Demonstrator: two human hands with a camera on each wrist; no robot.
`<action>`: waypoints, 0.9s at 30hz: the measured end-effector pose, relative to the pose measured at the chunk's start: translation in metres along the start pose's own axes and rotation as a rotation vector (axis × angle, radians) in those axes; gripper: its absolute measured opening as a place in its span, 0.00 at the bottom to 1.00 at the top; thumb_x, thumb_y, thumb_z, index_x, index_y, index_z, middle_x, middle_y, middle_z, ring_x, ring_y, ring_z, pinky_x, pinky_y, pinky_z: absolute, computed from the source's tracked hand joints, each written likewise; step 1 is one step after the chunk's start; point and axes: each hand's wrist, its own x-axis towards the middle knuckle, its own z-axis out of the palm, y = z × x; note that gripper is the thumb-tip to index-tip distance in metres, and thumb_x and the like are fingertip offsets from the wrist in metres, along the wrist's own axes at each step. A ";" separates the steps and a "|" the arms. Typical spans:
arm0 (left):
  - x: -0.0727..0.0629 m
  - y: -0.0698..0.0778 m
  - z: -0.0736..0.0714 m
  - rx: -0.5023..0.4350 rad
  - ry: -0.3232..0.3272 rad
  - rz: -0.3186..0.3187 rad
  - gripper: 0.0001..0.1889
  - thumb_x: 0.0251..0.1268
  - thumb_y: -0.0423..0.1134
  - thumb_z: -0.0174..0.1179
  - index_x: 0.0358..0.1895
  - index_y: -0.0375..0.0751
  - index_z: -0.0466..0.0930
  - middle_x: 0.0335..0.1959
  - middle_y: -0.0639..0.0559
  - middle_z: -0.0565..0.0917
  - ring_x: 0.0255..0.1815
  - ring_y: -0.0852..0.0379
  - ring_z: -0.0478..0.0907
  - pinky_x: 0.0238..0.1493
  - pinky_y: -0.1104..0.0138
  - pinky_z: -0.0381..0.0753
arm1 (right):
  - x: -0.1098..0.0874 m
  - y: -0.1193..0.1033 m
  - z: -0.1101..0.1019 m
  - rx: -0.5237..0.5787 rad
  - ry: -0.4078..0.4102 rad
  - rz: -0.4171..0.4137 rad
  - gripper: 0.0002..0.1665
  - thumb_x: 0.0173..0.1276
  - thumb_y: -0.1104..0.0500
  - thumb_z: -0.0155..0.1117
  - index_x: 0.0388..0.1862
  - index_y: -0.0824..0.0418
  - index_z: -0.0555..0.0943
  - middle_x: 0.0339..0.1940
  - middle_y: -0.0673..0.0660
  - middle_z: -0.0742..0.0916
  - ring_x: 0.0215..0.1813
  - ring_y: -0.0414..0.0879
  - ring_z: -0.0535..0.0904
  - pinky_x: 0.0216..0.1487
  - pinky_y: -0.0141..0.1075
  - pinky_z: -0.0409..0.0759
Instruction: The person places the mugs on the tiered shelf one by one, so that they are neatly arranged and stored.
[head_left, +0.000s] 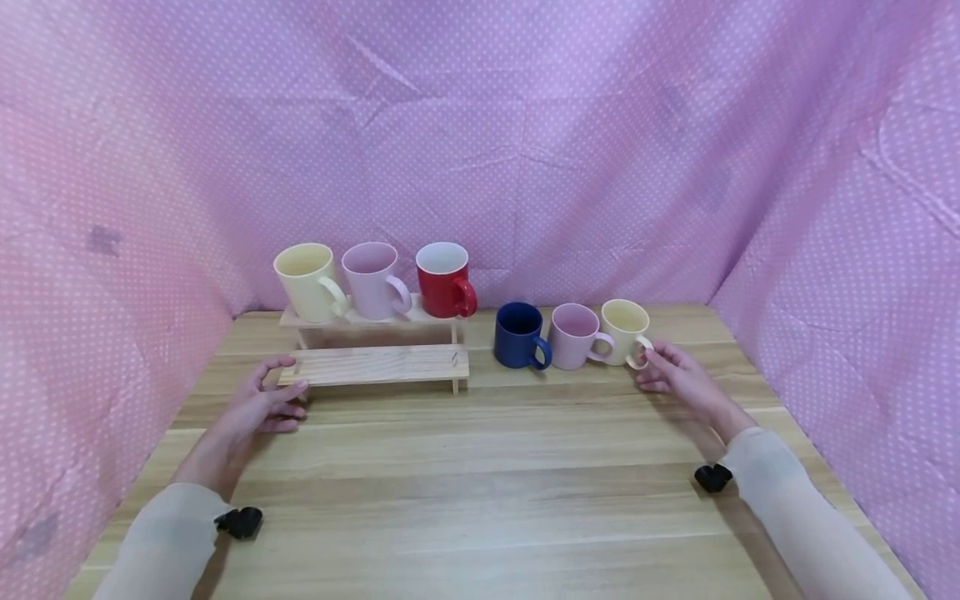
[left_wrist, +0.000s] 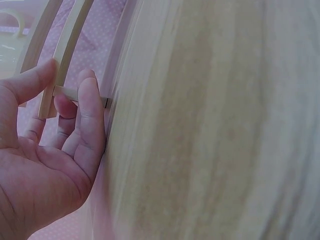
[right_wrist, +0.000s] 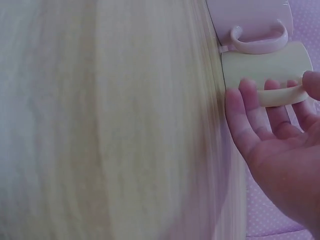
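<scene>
A: Entry one, right side?
B: One right hand point(head_left: 682, 385), clamped on a yellow mug point(head_left: 622, 337) by its handle; fingers hooked through, thumb at the upper end; mug upright on the table point(head_left: 525, 467), just left of that hand.
A: Its neighbours?
B: One pink mug point(head_left: 572, 346), next past the yellow mug from the right hand, its handle right beside the yellow wall; one blue mug point(head_left: 514, 340), farther from that hand in the same row; both upright.
A: Entry two, left side?
B: One left hand point(head_left: 258, 407), fingers and thumb closed about the end of a lower board point(head_left: 382, 365) of the rack; how firmly, cannot tell.
A: Stock above?
B: One upper board point(head_left: 414, 319), behind the lower, carrying three upright mugs; second yellow mug point(head_left: 309, 292) nearest the left hand; second pink mug point(head_left: 367, 290) between; red mug point(head_left: 437, 292) farthest from it.
A: Likely damage?
B: On the right, a tilt if lifted, the weight hanging to one side of the grip; a knock, should the yellow mug swing into the pink handle; on the left, a jolt or lift at the board's end could rock the rack; the red mug, close to the far end, looks likeliest to drop.
</scene>
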 end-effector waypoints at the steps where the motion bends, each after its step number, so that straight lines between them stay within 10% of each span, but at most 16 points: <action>1: 0.000 0.000 0.000 -0.001 0.000 0.001 0.24 0.73 0.42 0.64 0.62 0.63 0.61 0.38 0.53 0.87 0.31 0.56 0.86 0.32 0.62 0.89 | 0.000 0.000 0.000 0.006 -0.011 0.006 0.22 0.83 0.53 0.51 0.57 0.74 0.67 0.51 0.60 0.79 0.43 0.49 0.84 0.51 0.42 0.87; 27: 0.001 0.000 -0.002 -0.005 -0.020 0.007 0.25 0.73 0.41 0.64 0.63 0.63 0.61 0.38 0.53 0.85 0.32 0.59 0.83 0.33 0.63 0.89 | 0.001 0.003 0.014 0.085 -0.025 0.071 0.26 0.84 0.45 0.45 0.53 0.71 0.66 0.39 0.54 0.75 0.39 0.47 0.82 0.51 0.45 0.86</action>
